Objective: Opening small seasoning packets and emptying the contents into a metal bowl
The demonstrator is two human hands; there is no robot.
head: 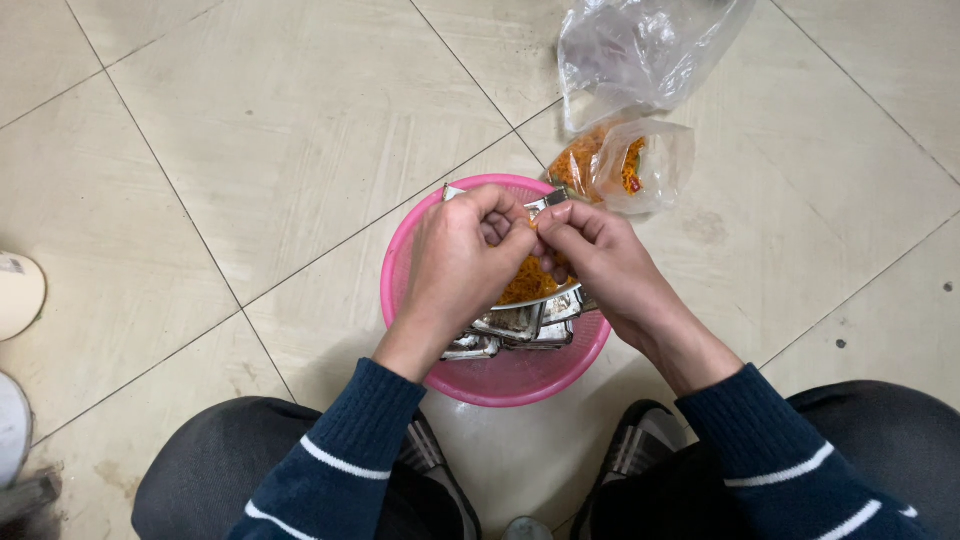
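My left hand [460, 262] and my right hand [598, 262] meet over a pink plastic basket [500, 380] on the tiled floor. Together they pinch a small silvery packet [535, 285] with orange snack mix showing in it. The fingertips of both hands touch at the packet's top edge. Under the hands, several more silvery packets [510, 330] lie stacked in the basket.
A clear plastic bag of orange snack mix [620, 165] lies just beyond the basket, with an empty crumpled clear bag [640, 50] behind it. My knees and grey shoes [640, 450] frame the basket. Round whitish objects [15, 295] sit at the left edge.
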